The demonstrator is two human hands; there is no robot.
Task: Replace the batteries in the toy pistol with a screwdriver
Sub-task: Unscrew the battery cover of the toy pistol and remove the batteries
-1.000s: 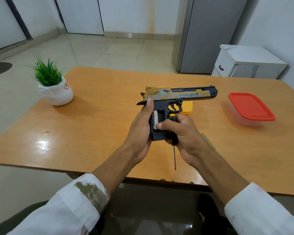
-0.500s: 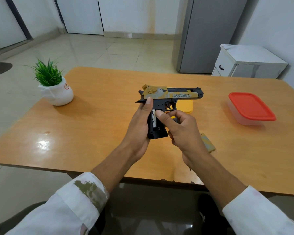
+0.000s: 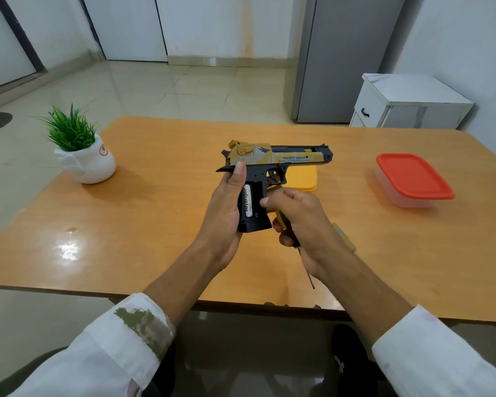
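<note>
My left hand grips the black handle of a tan-and-black toy pistol, held above the table with its barrel pointing right. The handle's battery bay is open, and a white battery sits in its left slot; the slot beside it looks dark. My right hand holds a yellow-and-black screwdriver in its curled fingers, shaft pointing down toward me. Its fingertips are at the right edge of the bay. A tan cover piece lies on the table, partly hidden behind my right wrist.
The wooden table carries a potted green plant at the left and a red-lidded plastic box at the right. A yellow-lidded box sits behind the pistol. A white cabinet stands beyond the table's far right corner.
My right hand has pulled back from the battery to the bay's right edge. The pistol has turned a little, so the open bay faces me more, and the screwdriver shaft shows again.
</note>
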